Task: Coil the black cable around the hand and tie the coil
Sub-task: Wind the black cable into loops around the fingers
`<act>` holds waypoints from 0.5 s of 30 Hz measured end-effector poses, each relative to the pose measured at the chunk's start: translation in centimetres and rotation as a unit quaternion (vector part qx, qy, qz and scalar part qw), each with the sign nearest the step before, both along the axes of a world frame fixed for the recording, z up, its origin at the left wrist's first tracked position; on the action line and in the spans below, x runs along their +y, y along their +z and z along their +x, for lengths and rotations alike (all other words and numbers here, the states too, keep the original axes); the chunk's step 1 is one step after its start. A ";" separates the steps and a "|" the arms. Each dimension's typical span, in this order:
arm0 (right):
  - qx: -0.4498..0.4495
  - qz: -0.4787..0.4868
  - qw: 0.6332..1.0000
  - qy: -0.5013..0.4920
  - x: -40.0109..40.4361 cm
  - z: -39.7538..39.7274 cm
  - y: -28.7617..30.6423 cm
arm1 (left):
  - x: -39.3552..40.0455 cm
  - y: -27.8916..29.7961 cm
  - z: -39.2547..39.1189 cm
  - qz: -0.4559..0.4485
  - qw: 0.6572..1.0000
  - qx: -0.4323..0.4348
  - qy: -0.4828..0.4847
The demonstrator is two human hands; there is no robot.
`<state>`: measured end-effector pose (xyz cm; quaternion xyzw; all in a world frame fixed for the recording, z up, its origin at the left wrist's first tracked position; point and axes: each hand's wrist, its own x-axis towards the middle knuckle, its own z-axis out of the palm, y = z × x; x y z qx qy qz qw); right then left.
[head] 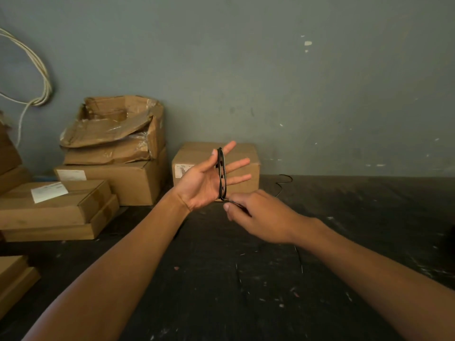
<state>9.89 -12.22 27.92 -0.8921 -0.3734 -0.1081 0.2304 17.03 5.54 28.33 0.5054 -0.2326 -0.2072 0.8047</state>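
My left hand [209, 179] is raised palm up with its fingers spread and straight. Several turns of the thin black cable [221, 173] run round those fingers as a narrow loop. Just below the loop, my right hand [256, 215] pinches the cable between thumb and fingers. The loose length of the cable trails down under my right forearm and onto the dark floor [299, 259]. Another stretch of it curls on the floor [285, 179] by the wall.
Cardboard boxes stand along the wall: a small one [246, 153] behind my hands, a stack with a torn box [115, 134] to the left, and flat boxes [56, 210] at the far left. A pale cord [41, 77] hangs on the grey wall.
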 end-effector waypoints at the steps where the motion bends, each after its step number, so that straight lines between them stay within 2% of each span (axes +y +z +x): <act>1: -0.006 -0.005 1.000 0.003 -0.1 0.0 0.7 | -0.1 -0.2 0.0 0.014 1.000 -0.002 0.004; 7: -0.056 -0.037 0.997 -0.037 -1.8 1.4 5.5 | -0.5 -2.2 -0.3 0.099 0.995 -0.010 0.005; 12: -0.074 -0.052 0.994 -0.066 -3.0 3.1 8.0 | -1.1 -2.1 -1.1 0.133 0.990 -0.010 -0.049; 15: -0.091 -0.026 0.993 -0.076 -3.7 4.3 8.5 | -1.5 -1.7 -1.7 0.155 0.984 -0.023 -0.089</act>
